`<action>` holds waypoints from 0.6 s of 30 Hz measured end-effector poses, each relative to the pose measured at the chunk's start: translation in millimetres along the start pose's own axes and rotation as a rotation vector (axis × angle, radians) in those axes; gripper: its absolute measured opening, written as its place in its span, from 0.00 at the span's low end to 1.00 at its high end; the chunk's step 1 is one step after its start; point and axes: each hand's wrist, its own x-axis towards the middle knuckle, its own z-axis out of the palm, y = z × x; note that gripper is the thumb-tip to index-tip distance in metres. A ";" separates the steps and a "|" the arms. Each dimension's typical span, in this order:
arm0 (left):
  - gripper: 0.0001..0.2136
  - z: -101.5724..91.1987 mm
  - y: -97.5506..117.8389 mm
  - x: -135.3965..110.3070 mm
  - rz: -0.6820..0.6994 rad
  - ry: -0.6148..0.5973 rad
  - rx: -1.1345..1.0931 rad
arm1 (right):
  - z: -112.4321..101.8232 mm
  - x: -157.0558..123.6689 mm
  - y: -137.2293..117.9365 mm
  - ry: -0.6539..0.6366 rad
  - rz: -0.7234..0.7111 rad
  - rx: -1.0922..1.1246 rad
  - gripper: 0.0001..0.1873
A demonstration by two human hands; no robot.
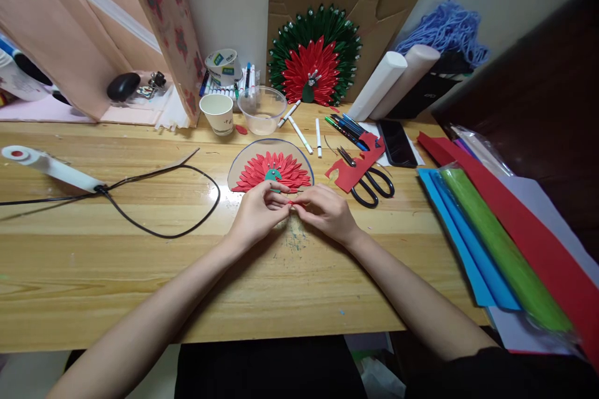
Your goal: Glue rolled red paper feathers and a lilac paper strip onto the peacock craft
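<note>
Between my two hands, above the near edge of a half-round cardboard piece [238,165], is a small red paper strip [291,202]. The thumb and fingers of my left hand [259,209] pinch its left end. From the other side my right hand [330,212] pinches it too, fingertips almost touching the left ones. Red paper petals [253,173] fan out over the cardboard, with a green bird-shaped piece [272,174] at their centre. My fingers hide the lower edge of that piece.
Black-handled scissors [365,194] and cut red paper [360,165] lie right of the cardboard. A glue gun [56,168] with its looped cord is at left. Behind stand a paper cup [218,115], a clear bowl [262,113] and a green-and-red petal peacock [311,62]. Paper sheets [472,243] lie at right.
</note>
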 end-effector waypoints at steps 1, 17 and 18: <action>0.15 -0.2 -0.2 -0.2 0.001 -0.002 -0.006 | -0.3 0.2 -0.3 -0.006 0.001 0.002 0.04; 0.15 -4.2 9.1 3.1 -0.208 -0.014 -0.059 | 1.6 -3.1 -0.4 -0.038 -0.076 -0.087 0.05; 0.15 -5.3 10.6 3.4 -0.239 -0.017 -0.066 | 1.0 -3.3 -0.7 -0.053 -0.094 -0.105 0.05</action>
